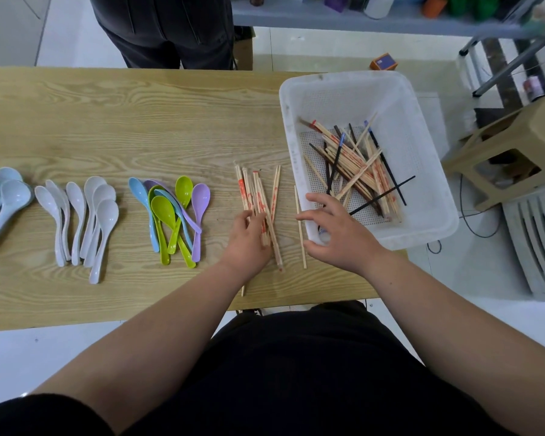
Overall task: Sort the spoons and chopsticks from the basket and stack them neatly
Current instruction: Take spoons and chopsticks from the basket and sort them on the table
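We see the left hand (pixel 249 236) resting on a loose pile of wooden chopsticks (pixel 258 199) on the table (pixel 107 121), its fingers laid flat across the sticks near their middle. The right hand (pixel 337 234) hangs over the near left corner of the white basket (pixel 447 221), fingers spread and loosely bent, holding nothing. Between the two hands a single chopstick (pixel 300 228) lies on the table, apart from the pile and just beside the basket's wall. Inside the basket a tangle of chopsticks (pixel 356 171) lies criss-crossed, most of them wooden with red print, a few of them black. To the left of the pile the spoons lie in three groups on the table: coloured spoons (pixel 170 215) in green, purple and blue nearest the pile, white spoons (pixel 82 221) next, and pale blue spoons (pixel 0 202) at the frame's edge. Another person (pixel 170 26) in dark clothes stands at the table's far side.
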A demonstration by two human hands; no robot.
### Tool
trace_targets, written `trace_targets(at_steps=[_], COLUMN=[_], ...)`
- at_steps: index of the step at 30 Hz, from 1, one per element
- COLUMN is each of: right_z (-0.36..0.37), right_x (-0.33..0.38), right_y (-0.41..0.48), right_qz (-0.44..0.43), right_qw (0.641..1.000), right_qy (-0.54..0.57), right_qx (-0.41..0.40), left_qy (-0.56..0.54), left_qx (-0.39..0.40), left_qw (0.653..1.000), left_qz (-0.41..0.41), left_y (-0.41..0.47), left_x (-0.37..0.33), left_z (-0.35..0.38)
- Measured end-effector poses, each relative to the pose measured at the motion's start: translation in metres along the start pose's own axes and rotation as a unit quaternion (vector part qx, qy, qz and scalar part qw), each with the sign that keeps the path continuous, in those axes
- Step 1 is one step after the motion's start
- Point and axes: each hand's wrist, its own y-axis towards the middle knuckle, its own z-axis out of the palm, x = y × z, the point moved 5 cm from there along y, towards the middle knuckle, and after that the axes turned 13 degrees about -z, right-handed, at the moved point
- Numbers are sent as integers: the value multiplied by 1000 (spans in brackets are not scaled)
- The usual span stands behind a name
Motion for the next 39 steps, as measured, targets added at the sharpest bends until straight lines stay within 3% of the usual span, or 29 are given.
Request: trace_targets(at_steps=[2,5,10,18,24,27,30,35,39], right_z=[0,1,2,4,9,11,10,9,10], right_x=[0,-1,-2,-2,1,2,2,3,4], right_y=[-1,-1,0,-1,0,1,2,2,3], right_qz=[-2,-1,3,-26,-34,-27,-18,-4,-7], right_qw=[1000,1000,1000,999,998,999,999,1000,999], right_qy=[4,3,0,-20,-35,-32,-26,-27,-38], right_qx=[-6,-14,-17,-34,-45,-35,-22,-11,-11], left_qy=[32,188,300,224,127,40,38,123,120], left_qx=[6,34,71,-26,-42,-88,-117,-13,-19], left_qw=[999,976,943,967,985,993,992,983,980], left_qz=[44,109,128,118,107,62,13,-133,-156], left_y=[-2,-7,-5,5,3,0,-3,0,17], left_x=[-5,-21,-46,-15,-3,5,25,43,30], left_z=[7,22,46,38,22,-2,-19,-26,-33])
